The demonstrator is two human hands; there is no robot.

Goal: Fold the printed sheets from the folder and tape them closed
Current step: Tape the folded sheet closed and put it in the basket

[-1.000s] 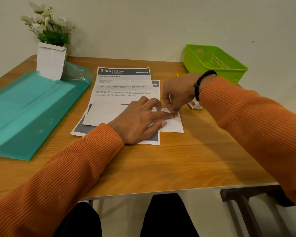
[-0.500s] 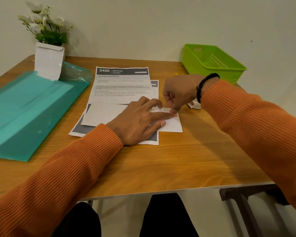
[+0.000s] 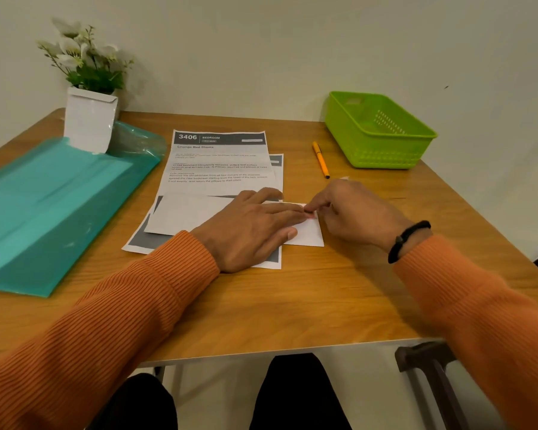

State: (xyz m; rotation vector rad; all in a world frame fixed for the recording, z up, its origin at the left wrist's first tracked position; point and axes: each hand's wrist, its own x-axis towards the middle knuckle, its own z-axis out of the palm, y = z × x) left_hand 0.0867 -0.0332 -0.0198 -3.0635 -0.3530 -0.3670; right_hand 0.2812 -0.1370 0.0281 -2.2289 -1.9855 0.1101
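A folded white sheet [image 3: 180, 214] lies across a stack of printed sheets [image 3: 218, 162] headed "3406 Bedroom" in the middle of the table. My left hand [image 3: 249, 231] lies flat on the folded sheet, fingers stretched toward its right end. My right hand [image 3: 354, 212] meets those fingertips there, with thumb and forefinger pinched on the upper right edge of the fold. I cannot make out any tape under the fingers. The teal folder [image 3: 53, 206] lies open at the left.
An orange pen [image 3: 321, 159] lies beyond my right hand, and a green basket [image 3: 423, 133] stands at the back right. A white pot of flowers [image 3: 89, 122] rests on the folder's far corner. The table's front edge [image 3: 292, 352] is near my lap.
My right hand has swung round from the far side to the near right of the fold, which uncovers the pen. My left hand stays pressed on the folded sheet.
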